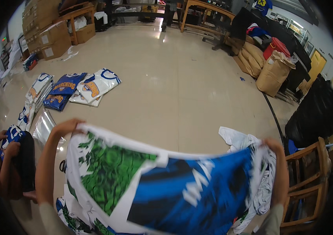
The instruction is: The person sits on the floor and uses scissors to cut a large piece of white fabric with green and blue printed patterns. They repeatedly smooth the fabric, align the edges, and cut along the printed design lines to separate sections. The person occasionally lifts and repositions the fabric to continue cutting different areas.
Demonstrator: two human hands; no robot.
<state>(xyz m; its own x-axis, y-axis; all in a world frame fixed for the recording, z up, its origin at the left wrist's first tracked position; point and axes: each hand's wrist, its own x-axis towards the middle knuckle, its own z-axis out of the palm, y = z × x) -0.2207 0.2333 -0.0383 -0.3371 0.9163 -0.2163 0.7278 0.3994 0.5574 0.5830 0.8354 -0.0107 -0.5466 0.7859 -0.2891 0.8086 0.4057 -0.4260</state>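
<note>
A wide piece of printed fabric is stretched between my two hands, white along its edges with a green patterned panel and a blue and black panel. My left hand grips its upper left corner, fingers closed on the cloth. At the upper right corner my right hand is closed on the same fabric, partly blurred. The cloth's top edge sags slightly between them. Beneath and beside it, more white fabric lies heaped on the right, and green and white printed cloth lies at the lower left.
Folded shirts in clear bags lie on the tiled floor, near a clear plastic sheet. At left, a co-worker's hands hold blue and white cloth. A wooden frame, black bag and brown sacks stand at right; cardboard boxes at back left.
</note>
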